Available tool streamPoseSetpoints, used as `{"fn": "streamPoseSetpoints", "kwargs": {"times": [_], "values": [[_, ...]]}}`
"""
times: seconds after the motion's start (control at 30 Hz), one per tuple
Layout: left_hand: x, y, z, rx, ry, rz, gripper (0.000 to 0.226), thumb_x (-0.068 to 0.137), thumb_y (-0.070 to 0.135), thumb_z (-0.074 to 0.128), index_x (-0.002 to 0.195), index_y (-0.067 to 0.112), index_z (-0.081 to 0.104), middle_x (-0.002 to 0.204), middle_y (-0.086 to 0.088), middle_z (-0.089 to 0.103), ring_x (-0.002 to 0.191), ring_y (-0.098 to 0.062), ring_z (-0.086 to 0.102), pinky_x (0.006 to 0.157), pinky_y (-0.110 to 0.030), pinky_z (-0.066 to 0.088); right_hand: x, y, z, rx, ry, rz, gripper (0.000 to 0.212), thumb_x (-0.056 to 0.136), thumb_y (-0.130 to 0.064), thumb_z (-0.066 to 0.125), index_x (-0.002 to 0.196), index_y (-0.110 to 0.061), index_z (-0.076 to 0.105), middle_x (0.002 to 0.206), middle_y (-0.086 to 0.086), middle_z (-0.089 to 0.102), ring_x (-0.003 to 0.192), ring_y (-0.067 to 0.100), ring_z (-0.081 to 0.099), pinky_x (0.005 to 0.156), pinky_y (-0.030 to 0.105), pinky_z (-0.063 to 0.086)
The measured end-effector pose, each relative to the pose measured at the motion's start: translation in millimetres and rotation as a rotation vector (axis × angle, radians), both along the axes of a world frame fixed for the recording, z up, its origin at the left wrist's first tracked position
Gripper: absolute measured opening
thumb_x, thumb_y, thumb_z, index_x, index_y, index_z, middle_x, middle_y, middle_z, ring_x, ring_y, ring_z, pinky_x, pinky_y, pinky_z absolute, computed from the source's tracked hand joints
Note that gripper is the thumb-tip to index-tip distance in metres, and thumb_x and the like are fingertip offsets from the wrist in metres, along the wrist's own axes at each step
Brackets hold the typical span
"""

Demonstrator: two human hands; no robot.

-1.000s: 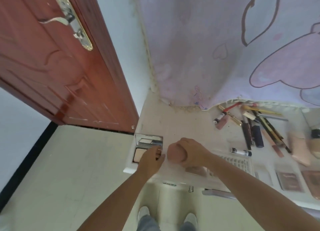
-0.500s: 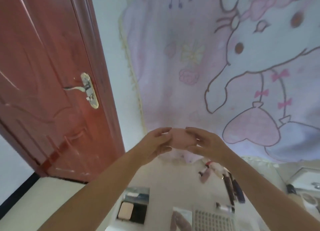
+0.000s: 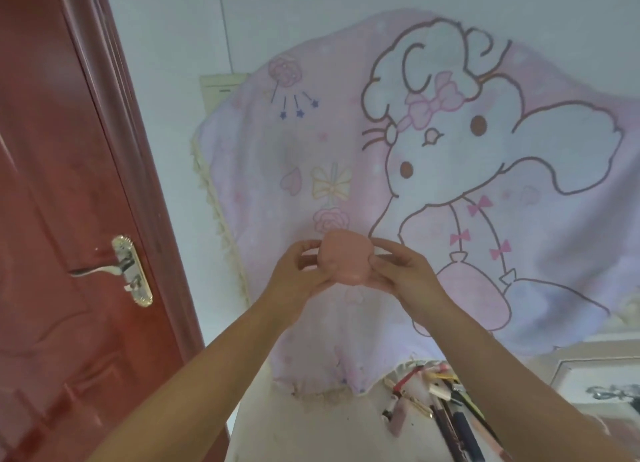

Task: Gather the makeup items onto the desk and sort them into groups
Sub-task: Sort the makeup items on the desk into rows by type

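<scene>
- Pink makeup sponge (image 3: 346, 256) held up at chest height betw. both hands, in front of a pink cartoon blanket (image 3: 433, 171) draped over the wall behind the counter (image 3: 311, 430).
- Left hand (image 3: 298, 281): thumb and fingertips pinch the sponge's left side, fingers curled round it.
- Right hand (image 3: 405, 274): thumb and fingers pinch its right side; both arms reach up from the bottom of the frame.
- Sponge is well above the counter, touching nothing but the 2 hands.
- On the counter, lower right, just below the blanket's frilled hem: a cluster of pencils, tubes and pens (image 3: 446, 409) lying close together, some overlapping — red, yellow, dark and pinkish items; labels too blurred to read.
- Left of frame: red-brown wooden door (image 3: 69, 219) w/ metal lever handle (image 3: 117, 269) on a gold plate.
- Far right: edge of a pale framed object (image 3: 599, 375), partly cut off; can't tell what it is.
</scene>
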State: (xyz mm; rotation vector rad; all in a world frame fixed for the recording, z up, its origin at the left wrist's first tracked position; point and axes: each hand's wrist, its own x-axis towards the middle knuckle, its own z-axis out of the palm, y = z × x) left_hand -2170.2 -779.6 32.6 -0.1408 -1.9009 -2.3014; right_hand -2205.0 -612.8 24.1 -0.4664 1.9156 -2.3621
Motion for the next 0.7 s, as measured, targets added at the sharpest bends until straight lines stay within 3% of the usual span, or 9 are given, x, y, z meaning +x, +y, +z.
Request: {"fn": "streamPoseSetpoints", "kwargs": {"times": [0.07, 0.17, 0.27, 0.33, 0.4, 0.53, 0.7], "values": [[-1.0, -2.1, -0.4, -0.013, 0.014, -0.043, 0.028, 0.075, -0.006, 0.066, 0.092, 0.014, 0.054, 0.093, -0.006, 0.062, 0.081, -0.016, 0.065, 0.074, -0.025, 0.056, -2.8, 2.2, -0.4, -0.008, -0.048, -0.012, 0.030, 0.088, 0.002, 0.049, 0.114, -0.011, 0.058, 0.090, 0.010, 0.066, 0.073, 0.017, 0.067, 0.063, 0.025, 0.057], [-2.2, -1.0, 3.8, 0.119, -0.034, -0.122, 0.012, 0.086, -0.006, 0.050, 0.083, 0.005, 0.055, 0.082, -0.009, 0.062, 0.063, -0.010, 0.068, 0.061, -0.020, 0.057, -4.3, 6.6, 2.1, -0.002, -0.078, -0.001, 0.027, 0.090, 0.002, 0.045, 0.093, -0.016, 0.065, 0.078, -0.001, 0.073, 0.068, 0.012, 0.069, 0.056, 0.022, 0.055], [-4.0, 1.5, 11.8, 0.125, -0.098, -0.141, 0.020, 0.089, -0.003, 0.047, 0.071, 0.005, 0.050, 0.074, -0.011, 0.057, 0.054, -0.011, 0.066, 0.056, -0.021, 0.057, -3.1, 8.3, 13.9, 0.071, -0.072, 0.022, 0.026, 0.091, 0.001, 0.043, 0.095, -0.013, 0.064, 0.085, 0.005, 0.069, 0.076, 0.020, 0.064, 0.070, 0.030, 0.055], [-4.5, 1.8, 17.8, 0.144, -0.118, -0.181, 0.014, 0.088, -0.003, 0.048, 0.080, 0.008, 0.052, 0.079, -0.011, 0.059, 0.055, -0.012, 0.067, 0.056, -0.021, 0.057, -3.8, 8.5, 21.0, 0.104, -0.071, 0.009, 0.024, 0.092, 0.002, 0.042, 0.103, -0.003, 0.062, 0.089, 0.015, 0.063, 0.076, 0.030, 0.056, 0.069, 0.033, 0.049], [-6.0, 1.1, 23.1, 0.177, -0.122, -0.221, 0.016, 0.088, -0.001, 0.050, 0.094, 0.012, 0.054, 0.089, -0.007, 0.063, 0.061, -0.014, 0.069, 0.059, -0.021, 0.057, -5.3, 7.9, 26.6, 0.097, -0.080, -0.035, 0.020, 0.092, 0.000, 0.044, 0.101, 0.006, 0.061, 0.083, 0.015, 0.058, 0.069, 0.028, 0.051, 0.060, 0.030, 0.046], [-11.0, -0.1, 27.3, 0.180, -0.095, -0.277, 0.016, 0.088, -0.002, 0.048, 0.098, 0.006, 0.059, 0.094, -0.007, 0.064, 0.068, -0.014, 0.070, 0.063, -0.020, 0.057, -8.1, 3.5, 31.9, 0.074, -0.081, -0.130, 0.020, 0.090, -0.006, 0.051, 0.071, -0.004, 0.057, 0.069, 0.009, 0.054, 0.061, 0.016, 0.052, 0.047, 0.017, 0.051], [-13.5, -7.3, 27.7, 0.268, -0.088, -0.236, 0.016, 0.089, -0.001, 0.045, 0.089, 0.000, 0.061, 0.088, -0.011, 0.066, 0.067, -0.015, 0.071, 0.059, -0.019, 0.057, -7.4, 6.0, 30.5, 0.006, -0.015, -0.008, 0.019, 0.089, 0.001, 0.045, 0.100, 0.004, 0.061, 0.094, 0.015, 0.063, 0.081, 0.020, 0.062, 0.064, 0.017, 0.055]]}}
